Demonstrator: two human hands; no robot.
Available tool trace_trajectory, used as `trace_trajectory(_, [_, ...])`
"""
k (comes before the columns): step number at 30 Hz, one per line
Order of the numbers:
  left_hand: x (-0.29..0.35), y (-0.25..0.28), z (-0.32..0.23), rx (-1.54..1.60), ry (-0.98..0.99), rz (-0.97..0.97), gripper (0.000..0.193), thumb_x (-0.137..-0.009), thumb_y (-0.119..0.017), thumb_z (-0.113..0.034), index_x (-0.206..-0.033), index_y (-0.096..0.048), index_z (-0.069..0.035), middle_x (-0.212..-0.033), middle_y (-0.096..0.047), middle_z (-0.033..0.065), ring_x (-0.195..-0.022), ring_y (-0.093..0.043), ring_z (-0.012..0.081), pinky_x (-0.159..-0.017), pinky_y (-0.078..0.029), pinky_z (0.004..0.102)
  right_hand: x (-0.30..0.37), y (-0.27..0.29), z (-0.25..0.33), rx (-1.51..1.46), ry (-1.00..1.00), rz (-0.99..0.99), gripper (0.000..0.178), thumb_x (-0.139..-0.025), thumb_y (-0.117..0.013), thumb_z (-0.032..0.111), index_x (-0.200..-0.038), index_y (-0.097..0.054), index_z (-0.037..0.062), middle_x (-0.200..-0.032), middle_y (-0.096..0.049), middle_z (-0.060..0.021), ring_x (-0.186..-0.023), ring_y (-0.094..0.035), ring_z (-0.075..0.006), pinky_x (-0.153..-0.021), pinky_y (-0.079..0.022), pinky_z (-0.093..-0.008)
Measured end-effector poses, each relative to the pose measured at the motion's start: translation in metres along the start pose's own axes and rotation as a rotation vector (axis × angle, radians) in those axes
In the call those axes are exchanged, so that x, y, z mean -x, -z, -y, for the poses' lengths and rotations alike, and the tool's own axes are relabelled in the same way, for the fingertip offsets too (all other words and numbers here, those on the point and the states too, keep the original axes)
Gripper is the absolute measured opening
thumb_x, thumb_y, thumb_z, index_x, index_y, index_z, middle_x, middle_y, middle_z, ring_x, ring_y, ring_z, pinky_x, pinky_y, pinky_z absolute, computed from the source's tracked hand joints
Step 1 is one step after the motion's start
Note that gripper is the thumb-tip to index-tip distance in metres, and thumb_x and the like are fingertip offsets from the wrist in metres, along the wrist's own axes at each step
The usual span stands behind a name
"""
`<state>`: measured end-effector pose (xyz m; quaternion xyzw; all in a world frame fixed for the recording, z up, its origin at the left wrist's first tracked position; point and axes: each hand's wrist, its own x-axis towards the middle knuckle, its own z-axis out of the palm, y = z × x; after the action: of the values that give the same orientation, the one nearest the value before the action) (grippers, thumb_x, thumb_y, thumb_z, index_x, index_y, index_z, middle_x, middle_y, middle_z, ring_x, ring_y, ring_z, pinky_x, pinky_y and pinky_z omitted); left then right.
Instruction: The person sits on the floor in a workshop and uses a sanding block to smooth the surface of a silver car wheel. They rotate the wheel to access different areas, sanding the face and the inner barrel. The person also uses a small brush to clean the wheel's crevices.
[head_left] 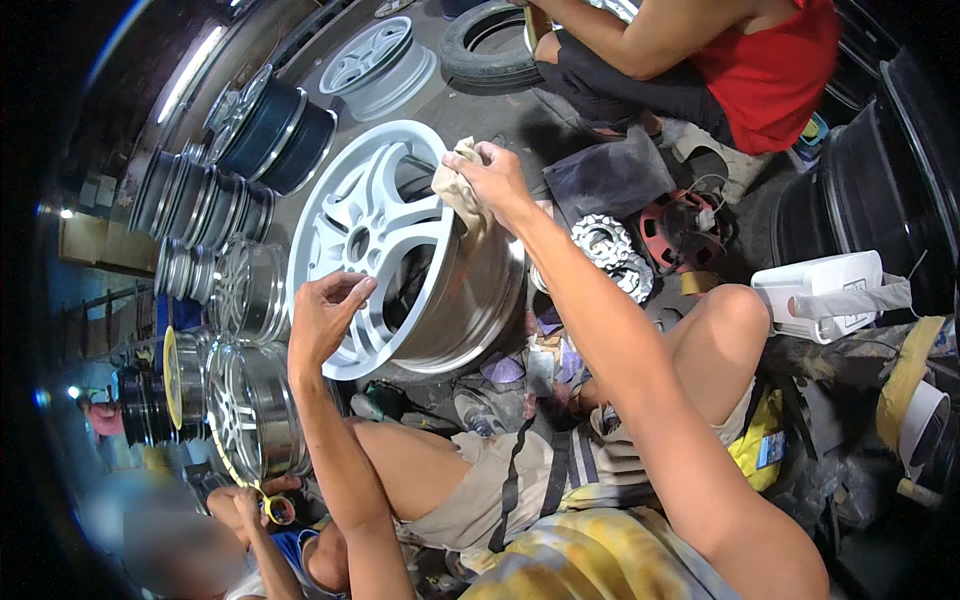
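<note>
A white-faced alloy wheel rim with a bare metal barrel stands tilted in front of me. My right hand is closed on a crumpled beige cloth, which lies over the wheel's upper right lip and hangs partly down the barrel side. Near the lower left spokes, my left hand is raised with its thumb stretched out and its fingers loosely bent. Nothing shows in that hand; whether it touches the wheel I cannot tell.
Stacked wheel rims line the left side. A tire lies beyond, near a person in a red top. At lower left another person holds a yellow tape roll. A white container sits right of my knee.
</note>
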<state>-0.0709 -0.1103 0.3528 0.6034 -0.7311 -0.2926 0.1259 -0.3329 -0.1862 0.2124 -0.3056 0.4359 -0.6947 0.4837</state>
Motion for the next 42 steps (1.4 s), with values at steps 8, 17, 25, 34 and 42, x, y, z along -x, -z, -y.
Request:
trace_trajectory(8, [-0.003, 0.000, 0.007, 0.043, 0.006, 0.009, 0.034, -0.097, -0.075, -0.025, -0.109, -0.075, 0.007, -0.087, -0.074, 0.0082, -0.080, -0.069, 0.0119, -0.076, -0.056, 0.0259, 0.118, 0.010, 0.014, 0.015, -0.198, 0.174, 0.031, -0.095, -0.076, 0.031, -0.105, -0.073, 0.0013, -0.092, -0.074, -0.0057, -0.081, -0.067, -0.0104, -0.074, -0.055, -0.0286])
trace_trajectory(17, [0.004, 0.004, 0.001, 0.251, -0.046, 0.011, 0.033, -0.099, -0.072, -0.025, -0.111, -0.074, 0.006, -0.090, -0.075, 0.0100, -0.082, -0.071, 0.0140, -0.077, -0.057, 0.0271, 0.228, 0.059, -0.002, 0.677, -0.480, 0.853, 0.060, -0.082, -0.084, 0.051, -0.083, -0.068, -0.0072, -0.080, -0.070, -0.0167, -0.076, -0.068, -0.0244, -0.070, -0.053, -0.0398])
trace_trajectory(25, [0.004, -0.134, -0.084, 0.025, -0.444, 0.575, 0.029, -0.094, -0.076, -0.022, -0.105, -0.074, 0.004, -0.087, -0.076, 0.0156, -0.079, -0.072, 0.0186, -0.075, -0.057, 0.0327, 0.249, 0.103, -0.043, 1.367, -0.031, 0.673, 0.020, -0.084, -0.067, 0.011, -0.093, -0.075, -0.0045, -0.099, -0.072, -0.0259, -0.098, -0.071, -0.0424, -0.087, -0.058, -0.0466])
trace_trajectory(34, [-0.098, -0.311, -0.009, -0.451, -0.478, 0.347, 0.097, -0.066, -0.094, -0.024, -0.148, -0.045, -0.005, -0.139, -0.047, 0.0262, -0.123, -0.055, 0.0459, -0.102, -0.052, 0.0515, 0.260, 0.097, 0.114, 0.645, -0.042, 0.709, 0.029, -0.095, -0.071, 0.027, -0.093, -0.066, -0.0021, -0.091, -0.062, -0.0200, -0.091, -0.065, -0.0424, -0.082, -0.050, -0.0534])
trace_trajectory(42, [-0.151, -0.367, 0.042, -0.528, -0.514, 0.399, 0.081, -0.076, -0.083, -0.013, -0.147, -0.045, -0.012, -0.126, -0.058, 0.0300, -0.106, -0.065, 0.0500, -0.093, -0.055, 0.0520, 0.260, 0.191, 0.215, 0.801, -0.028, -0.314, 0.016, -0.098, -0.067, 0.012, -0.101, -0.073, -0.0035, -0.090, -0.071, -0.0086, -0.079, -0.066, -0.0140, -0.073, -0.053, -0.0302])
